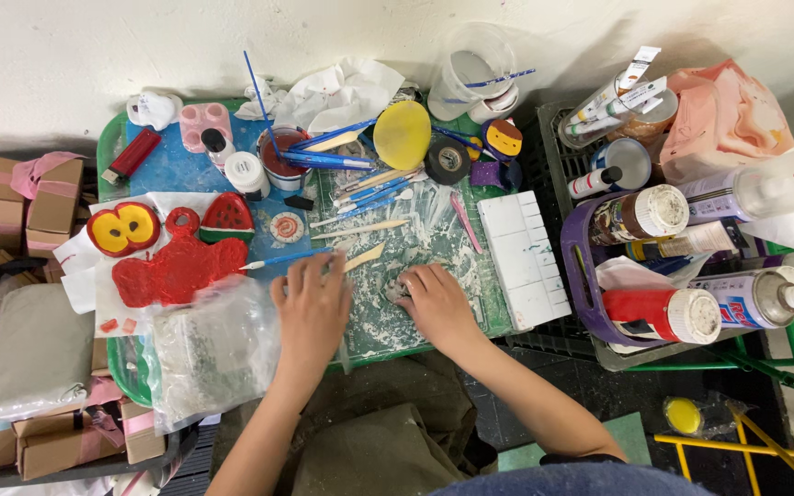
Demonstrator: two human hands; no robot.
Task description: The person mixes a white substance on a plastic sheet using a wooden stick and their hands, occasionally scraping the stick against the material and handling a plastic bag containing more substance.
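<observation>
My right hand (436, 303) presses down on a small grey lump of clay (397, 289) on the plastic-covered green cutting mat (388, 335), which is dusted with white powder. My left hand (310, 312) lies flat on the mat just left of the lump, fingers pointing away from me, touching a wooden modelling tool (363, 258) and the end of a blue-handled brush (279, 260). A clear plastic bag (209, 354) lies beside my left wrist.
Red painted clay pieces (176, 266), a yellow-and-red piece (124, 228) and a watermelon-slice piece (228, 218) lie left. Brushes and tools (365, 188), a yellow disc (402, 134), tape roll (448, 161) and white palette (521, 257) sit behind. A purple basket (581, 276) of bottles stands right.
</observation>
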